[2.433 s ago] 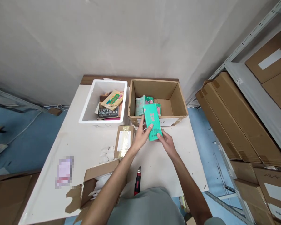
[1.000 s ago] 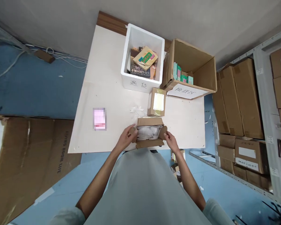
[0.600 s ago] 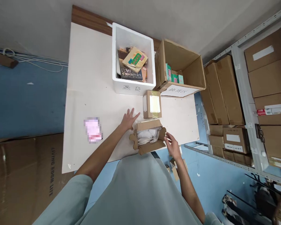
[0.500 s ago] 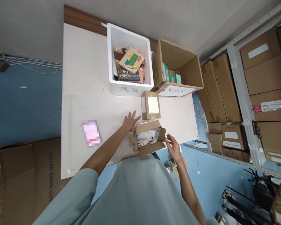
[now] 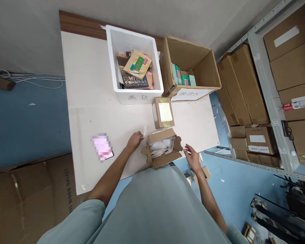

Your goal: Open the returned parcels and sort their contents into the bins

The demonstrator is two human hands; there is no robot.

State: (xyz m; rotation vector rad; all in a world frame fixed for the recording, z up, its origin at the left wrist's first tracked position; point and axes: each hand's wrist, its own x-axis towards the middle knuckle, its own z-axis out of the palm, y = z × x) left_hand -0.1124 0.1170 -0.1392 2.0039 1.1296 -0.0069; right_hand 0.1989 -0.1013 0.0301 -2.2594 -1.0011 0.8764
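On the white table, an opened small carton [image 5: 165, 160] stands at the edge by my body with its flaps spread. Crumpled white paper or wrapping [image 5: 162, 147] fills it. My left hand [image 5: 135, 140] is left of the carton, its fingertips pinched on a small, translucent strip [image 5: 145, 130] that looks like clear tape. To the carton's right, my right hand [image 5: 191, 157] hovers apart from it, fingers extended and nothing held. Just behind the open carton stands a taped small box [image 5: 163, 113] with a white label.
A white foam box [image 5: 138, 99] of books [image 5: 136, 69] stands at the back. Beside it is a big cardboard box [image 5: 193, 88] with green-and-white packets [image 5: 184, 80]. A blurred pink-screened phone [image 5: 102, 146] lies at left. Shelves of cartons [image 5: 259, 139] line the right.
My left hand has drawn back toward me and left, its spread fingers closing on the translucent strip. My right hand has moved slightly away from the carton. The view has shifted a little.
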